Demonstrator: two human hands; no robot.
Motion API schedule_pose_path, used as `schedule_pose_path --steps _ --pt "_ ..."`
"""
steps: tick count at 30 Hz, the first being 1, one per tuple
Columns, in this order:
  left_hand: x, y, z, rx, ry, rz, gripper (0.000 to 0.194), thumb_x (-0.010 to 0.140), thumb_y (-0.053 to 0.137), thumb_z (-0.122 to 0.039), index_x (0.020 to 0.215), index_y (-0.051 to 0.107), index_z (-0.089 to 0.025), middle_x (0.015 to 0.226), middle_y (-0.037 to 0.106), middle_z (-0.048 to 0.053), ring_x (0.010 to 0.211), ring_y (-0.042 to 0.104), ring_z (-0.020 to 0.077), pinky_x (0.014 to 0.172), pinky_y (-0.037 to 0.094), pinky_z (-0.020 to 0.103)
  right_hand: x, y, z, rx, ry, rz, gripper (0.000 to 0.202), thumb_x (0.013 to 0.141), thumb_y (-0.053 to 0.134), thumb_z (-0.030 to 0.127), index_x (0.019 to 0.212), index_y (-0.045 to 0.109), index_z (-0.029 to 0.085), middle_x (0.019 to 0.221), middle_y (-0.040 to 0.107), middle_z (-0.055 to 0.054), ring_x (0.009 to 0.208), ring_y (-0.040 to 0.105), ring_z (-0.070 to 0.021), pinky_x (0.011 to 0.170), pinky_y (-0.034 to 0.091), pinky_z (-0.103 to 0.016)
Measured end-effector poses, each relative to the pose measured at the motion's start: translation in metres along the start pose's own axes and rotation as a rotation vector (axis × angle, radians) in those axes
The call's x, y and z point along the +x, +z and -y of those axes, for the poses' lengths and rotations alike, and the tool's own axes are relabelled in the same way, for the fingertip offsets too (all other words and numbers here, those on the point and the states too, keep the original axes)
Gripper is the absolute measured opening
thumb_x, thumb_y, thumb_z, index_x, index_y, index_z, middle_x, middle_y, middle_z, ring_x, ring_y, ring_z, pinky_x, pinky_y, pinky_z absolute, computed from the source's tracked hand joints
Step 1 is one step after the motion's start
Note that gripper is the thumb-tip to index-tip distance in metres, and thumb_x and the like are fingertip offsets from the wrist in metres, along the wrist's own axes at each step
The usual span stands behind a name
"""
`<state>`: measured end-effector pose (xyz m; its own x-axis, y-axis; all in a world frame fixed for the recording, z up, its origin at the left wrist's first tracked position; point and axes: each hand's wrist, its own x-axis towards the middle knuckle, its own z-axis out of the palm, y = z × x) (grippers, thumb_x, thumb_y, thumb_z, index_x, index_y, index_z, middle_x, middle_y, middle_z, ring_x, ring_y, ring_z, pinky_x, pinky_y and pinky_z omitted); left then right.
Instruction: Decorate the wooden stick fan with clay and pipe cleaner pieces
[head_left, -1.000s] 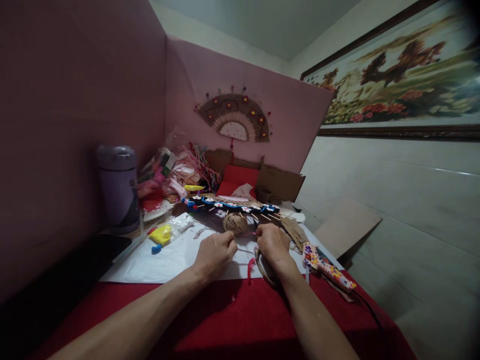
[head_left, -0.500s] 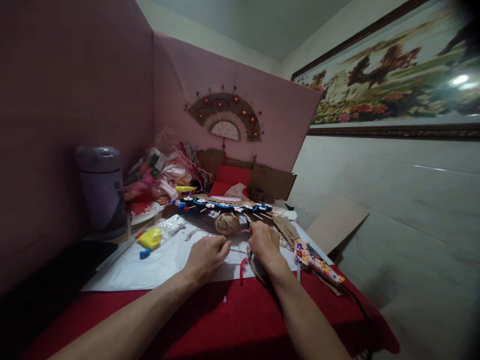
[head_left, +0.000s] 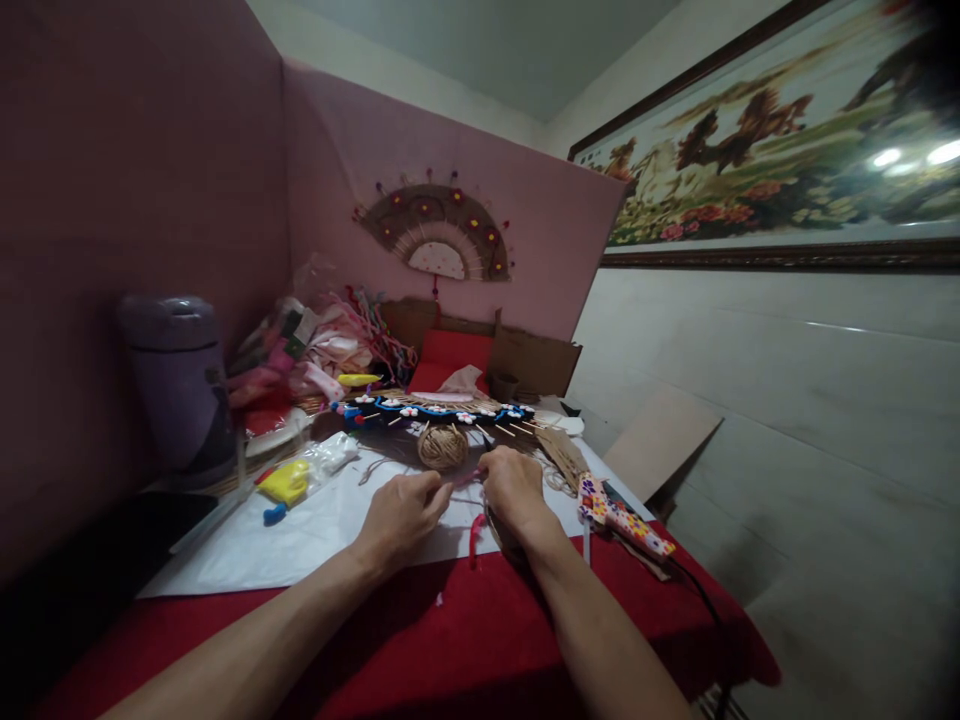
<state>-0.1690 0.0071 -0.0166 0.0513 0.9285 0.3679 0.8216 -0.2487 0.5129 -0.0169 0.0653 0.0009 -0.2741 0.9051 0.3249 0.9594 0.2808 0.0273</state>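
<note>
My left hand [head_left: 403, 515] is closed in a pinch low over the white sheet [head_left: 315, 540]. Close to its right, my right hand [head_left: 516, 492] is closed as well, fingers curled down. A thin pinkish strand [head_left: 468, 479] spans the small gap between the two sets of fingertips; its ends are hidden in the fingers. Just beyond them sits a ball of brown twine [head_left: 442, 447]. A red fuzzy strand [head_left: 476, 538] lies below the gap. Under my right wrist shows part of a dark curved thing, mostly covered.
Behind the twine lies a decorated fan [head_left: 442, 410] with white flowers. A patterned glue gun [head_left: 626, 522] with a cord lies right. Yellow clay [head_left: 287, 483] in plastic, a purple tumbler [head_left: 178, 390] and bagged craft materials [head_left: 337, 340] stand left. A finished fan [head_left: 439, 235] hangs behind.
The view has turned slightly, so everything sits a little further left. My hands stay closed and near each other, with the strand between them.
</note>
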Motion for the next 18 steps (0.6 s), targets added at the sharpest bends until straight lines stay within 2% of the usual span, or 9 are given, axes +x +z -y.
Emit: schedule_pose_path --steps 4,9,18 --pt "-0.0002 0.0018 0.0022 -0.005 0.007 -0.004 0.032 0.084 0.044 -0.033 0.055 0.049 -0.019 0.05 0.045 -0.002 0.051 0.039 0.0112 0.053 0.022 0.026 -0.002 -0.0013 0.0006 0.047 -0.046 -0.003 0.021 0.074 0.055 0.013 0.081 0.073 0.022 0.086 0.071 -0.009 0.08 0.065 -0.0211 0.062 0.041 -0.026" --pt "-0.0003 0.0026 0.0036 -0.035 0.018 0.013 0.031 0.084 0.043 -0.033 0.058 0.053 -0.019 0.053 0.05 -0.001 0.051 0.042 0.0115 0.054 0.024 0.025 -0.0031 0.0011 0.0054 0.158 -0.149 -0.035 0.025 0.074 0.054 0.014 0.083 0.072 0.027 0.088 0.072 -0.003 0.083 0.064 -0.0172 0.065 0.04 -0.024" --pt "0.0001 -0.0002 0.0012 -0.035 0.01 -0.001 0.031 0.083 0.043 -0.033 0.057 0.052 -0.019 0.051 0.047 -0.002 0.051 0.041 0.0118 0.053 0.023 0.025 -0.0025 0.002 0.0067 0.351 -0.194 -0.09 0.024 0.076 0.055 0.017 0.087 0.072 0.029 0.089 0.073 0.001 0.084 0.065 -0.014 0.067 0.041 -0.02"
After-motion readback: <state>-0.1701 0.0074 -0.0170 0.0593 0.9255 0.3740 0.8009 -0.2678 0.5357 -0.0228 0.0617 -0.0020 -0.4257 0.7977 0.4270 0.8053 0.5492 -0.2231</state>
